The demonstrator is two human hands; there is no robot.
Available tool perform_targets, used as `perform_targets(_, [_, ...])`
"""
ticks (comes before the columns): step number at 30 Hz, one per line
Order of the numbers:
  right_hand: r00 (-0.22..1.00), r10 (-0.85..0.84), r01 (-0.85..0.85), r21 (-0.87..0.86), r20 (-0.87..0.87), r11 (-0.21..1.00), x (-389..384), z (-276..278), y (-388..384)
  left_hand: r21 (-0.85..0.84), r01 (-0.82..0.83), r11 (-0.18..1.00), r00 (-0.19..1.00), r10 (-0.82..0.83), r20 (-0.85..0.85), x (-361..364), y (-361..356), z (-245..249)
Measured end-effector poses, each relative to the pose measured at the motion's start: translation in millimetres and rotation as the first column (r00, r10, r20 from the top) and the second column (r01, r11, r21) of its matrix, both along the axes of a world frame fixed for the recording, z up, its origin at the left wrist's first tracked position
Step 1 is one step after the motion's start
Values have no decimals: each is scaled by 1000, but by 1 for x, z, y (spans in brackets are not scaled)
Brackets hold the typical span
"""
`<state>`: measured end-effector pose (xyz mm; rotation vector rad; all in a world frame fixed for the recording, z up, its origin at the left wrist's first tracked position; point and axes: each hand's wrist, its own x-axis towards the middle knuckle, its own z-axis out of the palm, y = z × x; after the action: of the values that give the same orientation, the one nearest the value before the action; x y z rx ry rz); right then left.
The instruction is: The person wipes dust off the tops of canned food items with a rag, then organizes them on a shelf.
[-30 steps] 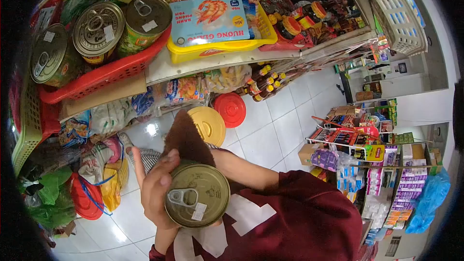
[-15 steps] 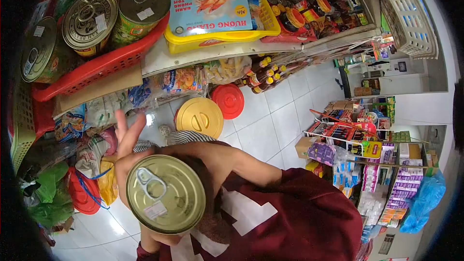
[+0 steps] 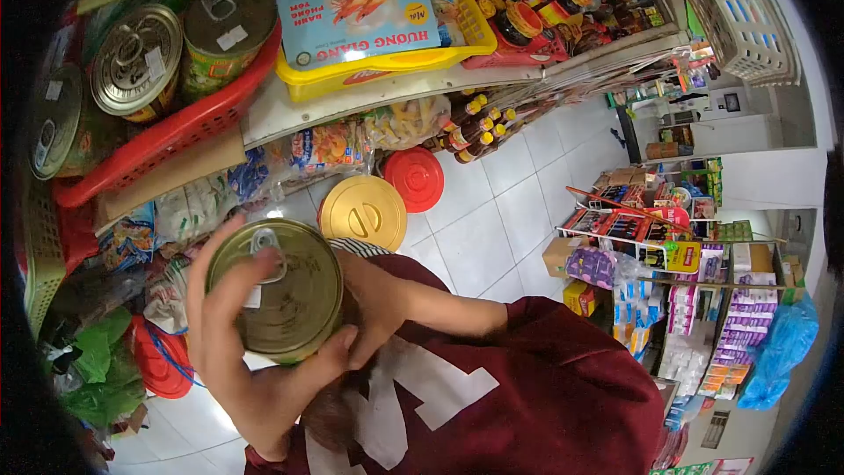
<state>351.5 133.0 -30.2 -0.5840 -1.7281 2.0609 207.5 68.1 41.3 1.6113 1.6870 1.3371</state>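
A metal food can (image 3: 286,312) with a ring-pull lid and a small white label is held up in front of my maroon shirt (image 3: 545,378). My left hand (image 3: 255,361) reaches over it from below, its fingers along the left side and one fingertip on the pull tab (image 3: 266,251). The left thumb lies by the lid's lower right rim. My right hand (image 3: 378,303) grips the can's right side, and most of its fingers are hidden behind the can.
Several similar cans (image 3: 138,62) stand in a red basket (image 3: 167,141) at upper left. A blue shrimp-chip box (image 3: 360,13) lies on a yellow basket (image 3: 378,75) on the shelf. Gold (image 3: 362,214) and red (image 3: 413,179) lids are by the tiled floor. Stocked shelves (image 3: 668,299) stand at right.
The can has moved up and slightly left. My left hand has come over the lid, with a finger now on the tab. The view has shifted slightly.
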Motion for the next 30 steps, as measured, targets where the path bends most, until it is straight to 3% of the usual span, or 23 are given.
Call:
perform_targets(3, [997,-3,-23,-322,-81,947,5,-7,-16,6,12,1000,999,-12,45,1,8,7])
perform_targets(7, [995,45,-89,-545,-93,834,3,-8,-10,48,171,984,902,-176,394,-18,20,-11])
perform_targets(9, [994,43,-96,-594,-104,799,-1,-13,-8,224,274,935,625,-350,698,-25,24,-35])
perform_targets(11, [994,38,-94,-615,-104,783,-6,-11,-8,370,272,888,379,-453,807,-20,26,-55])
perform_targets(13, [993,31,-93,-618,-111,781,-11,-8,-9,420,293,859,397,-509,763,-21,27,-62])
perform_targets(14, [994,25,-85,-598,-107,797,-11,-9,-6,411,317,855,324,-505,800,-19,26,-66])
perform_targets(15, [996,16,-65,-574,-89,817,-10,-7,-7,432,329,840,179,-505,845,-16,26,-66])
perform_targets(17, [999,-15,-6,-489,-39,872,-4,2,-6,425,363,829,150,-502,852,-20,26,-60])
perform_targets(18, [999,-34,24,-432,-16,902,0,5,-4,338,341,877,352,-453,819,-30,20,-57])
perform_targets(21, [998,-51,39,-244,-46,969,7,6,4,212,49,976,643,-193,741,-32,2,-42])
perform_targets(22, [986,-24,8,-97,-167,995,5,0,10,223,104,969,728,-227,647,-35,-2,-42])
perform_targets(23, [988,-15,7,-56,-153,998,3,1,12,218,94,971,736,-215,642,-31,-3,-41])
perform_targets(25, [993,3,1,33,-118,999,1,9,11,74,70,995,891,-95,443,-17,-5,-26])
perform_targets(26, [985,-7,20,71,-172,997,2,0,7,61,47,997,848,-72,525,-8,-3,-27])
perform_targets(28, [978,4,2,27,-207,1000,3,-10,9,60,37,998,803,-65,592,-1,0,-36])
perform_targets(29, [974,22,-20,9,-224,1000,6,-10,11,71,59,996,849,-88,520,2,2,-34])
perform_targets(30, [990,-35,28,-52,-135,998,9,-5,8,81,55,995,900,-85,428,1,3,-31])
